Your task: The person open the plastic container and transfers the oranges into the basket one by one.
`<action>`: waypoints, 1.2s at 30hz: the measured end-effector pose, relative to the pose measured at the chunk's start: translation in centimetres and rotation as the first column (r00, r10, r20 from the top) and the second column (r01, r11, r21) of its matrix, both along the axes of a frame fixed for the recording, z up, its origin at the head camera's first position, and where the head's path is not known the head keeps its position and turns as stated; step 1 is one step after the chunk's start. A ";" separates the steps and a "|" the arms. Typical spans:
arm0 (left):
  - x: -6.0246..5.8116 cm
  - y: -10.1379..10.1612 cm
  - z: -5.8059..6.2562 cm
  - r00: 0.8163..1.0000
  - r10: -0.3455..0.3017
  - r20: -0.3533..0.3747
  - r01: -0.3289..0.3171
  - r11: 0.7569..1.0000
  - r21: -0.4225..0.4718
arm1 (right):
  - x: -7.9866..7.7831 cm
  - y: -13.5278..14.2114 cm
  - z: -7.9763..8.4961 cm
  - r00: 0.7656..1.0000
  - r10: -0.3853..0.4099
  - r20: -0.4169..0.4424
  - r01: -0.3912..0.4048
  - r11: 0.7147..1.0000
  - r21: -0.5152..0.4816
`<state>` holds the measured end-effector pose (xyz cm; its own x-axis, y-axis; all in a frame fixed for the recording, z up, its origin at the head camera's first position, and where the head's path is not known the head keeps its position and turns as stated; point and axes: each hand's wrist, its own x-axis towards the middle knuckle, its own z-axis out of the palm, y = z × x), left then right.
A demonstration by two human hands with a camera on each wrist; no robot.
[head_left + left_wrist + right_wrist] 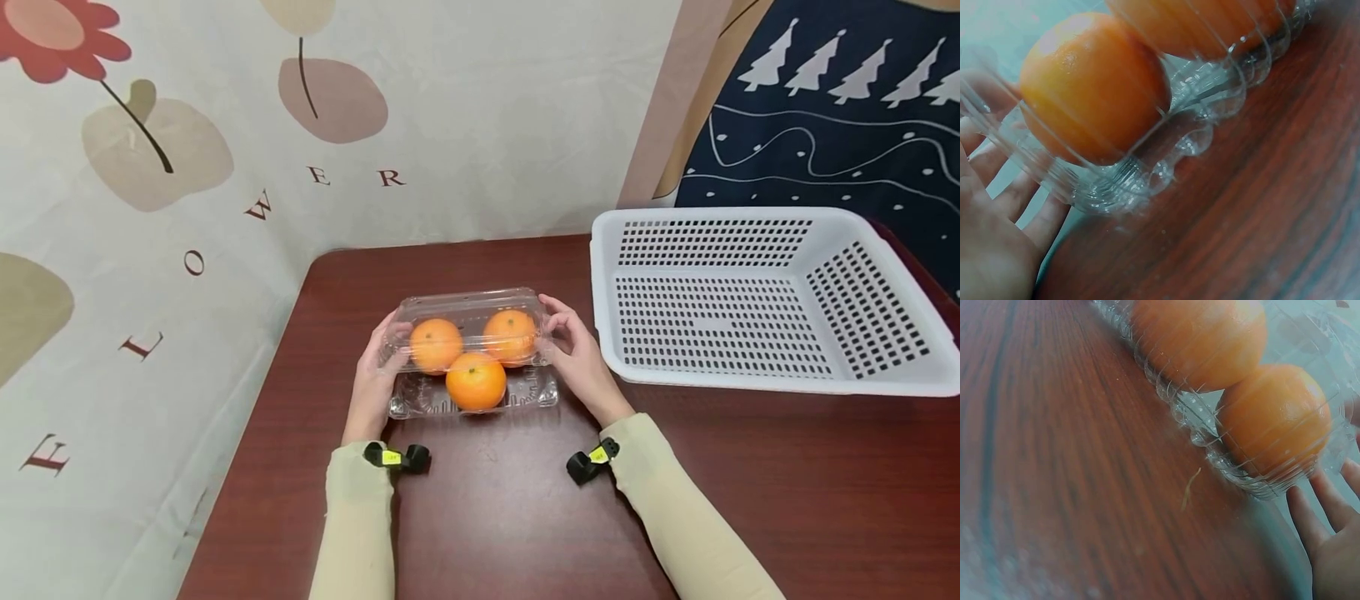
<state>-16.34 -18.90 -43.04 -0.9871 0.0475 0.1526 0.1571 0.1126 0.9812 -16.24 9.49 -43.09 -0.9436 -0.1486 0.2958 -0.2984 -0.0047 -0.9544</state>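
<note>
A clear plastic clamshell box (420, 402) stands on the table with three oranges inside. Two oranges lie at the back, a left one (436, 345) and a right one (513, 335); the front orange (476, 382) sits between them. The transparent lid (468, 303) is raised at a tilt over the back pair. At its left end, my left hand (372, 375) holds the lid between thumb and fingers. My right hand (582, 367) grips the opposite end the same way. Both wrist views show fingers along the box's ends, partly seen through the plastic.
A large white perforated basket (723, 379) stands to the right of the box. The dark red wooden table (495, 517) meets a printed cloth backdrop (480, 200) at the back and left. A dark tree-patterned cloth (813, 133) hangs behind the basket.
</note>
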 end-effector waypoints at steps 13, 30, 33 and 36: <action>-0.2 0.1 -0.1 0.999 0.003 0.032 -0.006 0.997 0.075 | 0.0 0.1 0.0 0.998 -0.016 -0.057 0.020 0.997 0.071; -0.1 0.2 0.2 0.997 0.045 0.063 -0.049 0.997 0.062 | 0.1 0.1 0.2 0.998 -0.030 -0.059 0.036 0.994 0.103; 0.0 0.2 -0.1 0.995 0.049 0.081 -0.055 0.996 0.072 | 0.1 0.2 0.1 0.997 -0.015 -0.076 0.021 0.997 0.078; -0.1 0.2 -0.1 0.997 0.036 0.070 -0.040 0.998 0.058 | 0.0 0.2 0.1 0.995 -0.008 -0.098 0.014 0.998 0.066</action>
<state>-16.48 -18.75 -43.16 -0.9963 0.0030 0.0857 0.0858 0.0589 0.9946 -16.24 9.71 -42.99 -0.9123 -0.1611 0.3765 -0.3900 0.0619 -0.9187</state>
